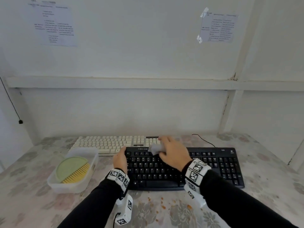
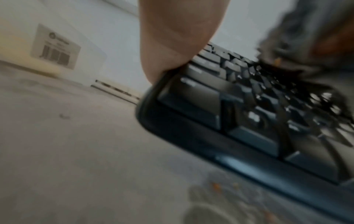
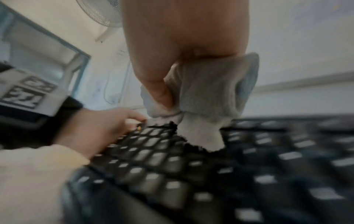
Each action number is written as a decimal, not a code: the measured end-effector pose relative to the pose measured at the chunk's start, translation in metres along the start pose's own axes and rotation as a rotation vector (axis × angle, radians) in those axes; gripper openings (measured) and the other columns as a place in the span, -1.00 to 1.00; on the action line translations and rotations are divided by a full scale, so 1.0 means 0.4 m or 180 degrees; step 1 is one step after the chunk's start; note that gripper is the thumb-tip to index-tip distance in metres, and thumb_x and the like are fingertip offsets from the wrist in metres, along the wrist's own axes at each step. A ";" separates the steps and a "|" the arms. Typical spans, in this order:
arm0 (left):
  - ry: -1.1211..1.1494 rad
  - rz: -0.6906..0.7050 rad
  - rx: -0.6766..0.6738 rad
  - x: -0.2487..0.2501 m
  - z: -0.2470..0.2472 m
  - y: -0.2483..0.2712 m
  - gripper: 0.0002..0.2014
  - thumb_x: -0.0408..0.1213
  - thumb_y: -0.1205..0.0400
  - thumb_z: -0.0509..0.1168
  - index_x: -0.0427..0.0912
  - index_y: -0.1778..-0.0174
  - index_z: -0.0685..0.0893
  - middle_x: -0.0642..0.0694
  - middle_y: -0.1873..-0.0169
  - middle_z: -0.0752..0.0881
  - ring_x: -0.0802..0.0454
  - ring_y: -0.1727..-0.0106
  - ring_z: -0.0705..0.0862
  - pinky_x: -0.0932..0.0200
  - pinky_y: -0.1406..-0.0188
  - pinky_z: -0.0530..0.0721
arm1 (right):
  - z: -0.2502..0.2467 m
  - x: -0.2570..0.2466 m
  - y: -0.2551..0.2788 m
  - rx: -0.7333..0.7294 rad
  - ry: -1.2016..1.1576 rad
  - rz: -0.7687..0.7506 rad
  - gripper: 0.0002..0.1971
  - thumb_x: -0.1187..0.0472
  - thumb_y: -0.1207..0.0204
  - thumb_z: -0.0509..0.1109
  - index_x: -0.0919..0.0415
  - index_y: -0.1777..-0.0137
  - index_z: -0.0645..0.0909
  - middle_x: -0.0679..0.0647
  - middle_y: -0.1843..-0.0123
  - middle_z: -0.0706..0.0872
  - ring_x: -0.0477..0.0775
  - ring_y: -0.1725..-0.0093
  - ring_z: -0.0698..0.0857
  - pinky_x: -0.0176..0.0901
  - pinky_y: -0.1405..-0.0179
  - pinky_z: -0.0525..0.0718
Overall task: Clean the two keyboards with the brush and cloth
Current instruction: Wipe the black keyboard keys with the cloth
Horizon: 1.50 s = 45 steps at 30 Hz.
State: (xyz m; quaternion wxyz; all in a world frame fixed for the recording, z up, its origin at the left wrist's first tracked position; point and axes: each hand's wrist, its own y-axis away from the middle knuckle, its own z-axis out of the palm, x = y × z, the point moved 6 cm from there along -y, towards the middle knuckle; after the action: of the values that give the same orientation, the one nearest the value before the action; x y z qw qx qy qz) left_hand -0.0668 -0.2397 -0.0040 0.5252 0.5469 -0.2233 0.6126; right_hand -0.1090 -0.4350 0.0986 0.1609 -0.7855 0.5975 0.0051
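A black keyboard (image 1: 205,168) lies in front of me, and a white keyboard (image 1: 105,143) sits just behind it. My right hand (image 1: 172,151) grips a bunched grey cloth (image 1: 155,148) and presses it onto the black keyboard's top key rows; the cloth (image 3: 206,94) touches the keys in the right wrist view. My left hand (image 1: 120,157) holds the black keyboard's left edge, thumb on the rim (image 2: 166,71). A green brush with yellow bristles (image 1: 74,169) lies in a clear tub (image 1: 54,185) to the left.
Orange crumbs (image 1: 164,204) are scattered on the floral tablecloth in front of the black keyboard. A black cable (image 1: 204,139) runs off behind the black keyboard at the right. The white wall stands close behind the table.
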 end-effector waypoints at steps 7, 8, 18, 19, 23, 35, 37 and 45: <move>0.0892 -0.0458 -0.0282 0.006 0.006 0.002 -0.64 -0.45 -0.67 0.22 -0.34 -0.41 0.49 -0.36 -0.23 0.61 -0.29 -0.33 0.57 0.12 -0.21 0.47 | 0.144 -0.207 -0.025 -0.0469 -0.0098 -0.0516 -0.55 0.23 -0.58 0.22 0.03 -0.47 0.35 0.13 -0.19 0.58 0.22 -0.16 0.63 0.06 -0.04 0.60; 0.0881 -0.0455 -0.0329 0.007 0.006 0.007 -0.72 -0.46 -0.69 0.19 -0.28 -0.31 0.56 -0.36 -0.14 0.64 -0.32 -0.25 0.61 0.08 -0.12 0.52 | 0.148 -0.200 -0.022 -0.0476 -0.0016 -0.0513 -0.54 0.25 -0.58 0.22 0.00 -0.48 0.35 0.13 -0.19 0.57 0.22 -0.15 0.62 0.05 0.00 0.58; -0.0125 0.0089 -0.0047 0.006 -0.004 0.015 -0.76 -0.13 -0.62 0.26 -0.20 0.23 0.69 -0.18 0.18 0.72 -0.17 0.03 0.69 -0.11 -0.16 0.63 | 0.072 0.042 0.050 -0.0189 0.0169 -0.0119 -0.72 0.25 -0.53 0.27 -0.04 -0.18 0.60 -0.02 -0.10 0.59 0.09 -0.10 0.64 -0.17 0.19 0.39; -0.0084 0.0146 -0.0061 0.008 -0.002 0.015 -0.76 -0.14 -0.63 0.25 -0.22 0.21 0.69 -0.17 0.19 0.72 -0.15 0.05 0.69 -0.08 -0.13 0.63 | 0.061 0.068 0.061 -0.0133 0.0191 -0.0043 -0.73 0.25 -0.52 0.28 -0.05 -0.15 0.62 -0.04 -0.09 0.60 0.09 -0.11 0.64 -0.18 0.18 0.36; -0.0127 0.0421 0.0036 0.028 0.001 0.038 -0.75 -0.25 -0.69 0.20 -0.25 0.26 0.62 -0.10 0.32 0.64 0.05 0.29 0.60 0.30 0.36 0.60 | 0.024 0.175 0.115 0.0023 0.0320 0.0289 -0.75 0.27 -0.46 0.31 -0.07 -0.05 0.64 -0.09 -0.09 0.62 0.07 -0.13 0.59 -0.15 0.12 0.24; -0.0241 0.0616 0.0065 0.032 0.000 0.038 -0.70 -0.27 -0.70 0.18 -0.15 0.39 0.47 -0.06 0.37 0.54 0.10 0.36 0.51 0.20 0.20 0.52 | -0.087 0.483 0.269 0.0392 0.0652 0.1871 -0.76 0.33 -0.49 0.25 -0.02 0.00 0.61 -0.04 -0.17 0.61 0.14 -0.15 0.57 0.04 -0.17 0.43; -0.0245 0.0595 0.0035 0.033 0.000 0.038 -0.76 -0.27 -0.70 0.18 -0.23 0.26 0.60 -0.12 0.26 0.63 0.03 0.23 0.60 0.16 0.12 0.54 | -0.106 0.500 0.284 0.0400 0.0662 0.2229 -0.77 0.30 -0.51 0.21 -0.01 -0.06 0.57 0.01 -0.20 0.60 0.17 -0.17 0.55 0.07 -0.19 0.45; -0.0179 0.0528 0.0002 0.032 0.000 0.039 -0.76 -0.28 -0.70 0.18 -0.34 0.14 0.66 -0.16 0.21 0.67 -0.07 0.08 0.62 0.19 0.19 0.56 | -0.080 0.196 0.118 0.0395 -0.0260 0.0433 -0.68 0.37 -0.45 0.33 0.13 -0.19 0.62 0.08 -0.15 0.62 0.11 -0.06 0.62 -0.21 0.04 0.52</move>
State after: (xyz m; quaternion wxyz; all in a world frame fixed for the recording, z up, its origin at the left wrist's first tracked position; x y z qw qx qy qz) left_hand -0.0786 -0.2401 0.0124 0.4660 0.5437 -0.2824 0.6384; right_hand -0.1369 -0.5277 0.1018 0.2328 -0.7308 0.6416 0.0111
